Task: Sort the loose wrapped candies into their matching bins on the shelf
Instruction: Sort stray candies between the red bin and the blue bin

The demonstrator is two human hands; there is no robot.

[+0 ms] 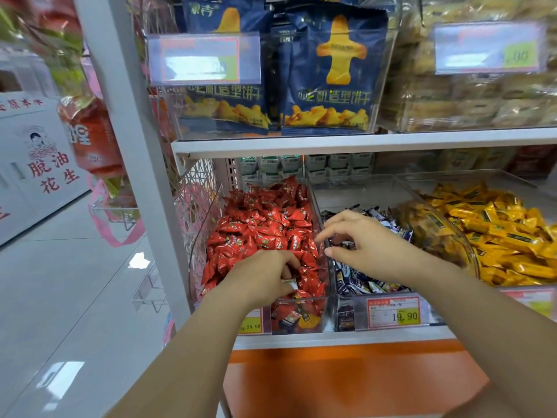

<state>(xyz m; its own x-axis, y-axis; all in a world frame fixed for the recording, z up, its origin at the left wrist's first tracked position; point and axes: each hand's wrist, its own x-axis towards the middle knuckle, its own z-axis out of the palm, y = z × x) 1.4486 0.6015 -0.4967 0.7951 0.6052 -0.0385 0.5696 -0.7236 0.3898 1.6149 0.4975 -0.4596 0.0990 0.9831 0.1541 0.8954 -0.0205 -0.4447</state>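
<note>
The left hand (265, 276) lies among the red candies (265, 224), fingers curled round a pale-wrapped candy (290, 284) (lighter than the heap). Just to its right, the right hand (364, 245) hovers, fingers loosely spread, over the dark-wrapped candies (361, 285).

Dark blue biscuit bags (334, 73), upper middle of the frame: yellow characters 机造型饼干 run across the lower part. One stylised sign stands before them, and I cannot read it for sure.
White cardboard carton (36, 164), left edge: large red characters 脱油花生. On its top flap stands 原本味, and its beginning is cut off.
Red-framed white price tag (393, 312), on the front of the clear plastic bin of dark wrapped candies (346, 315), lower right of centre: 19.90 on a yellow-green patch. The small print is not readable.
Yellow price tag (251, 325), on the front of the clear plastic bin of red wrapped candies (297, 319): 24.90.
Clear-sleeved shelf tag (486, 48), upper right: blurred digits, perhaps .90.
Clear-sleeved shelf tag (205, 58), upper left: too blurred to read.
</note>
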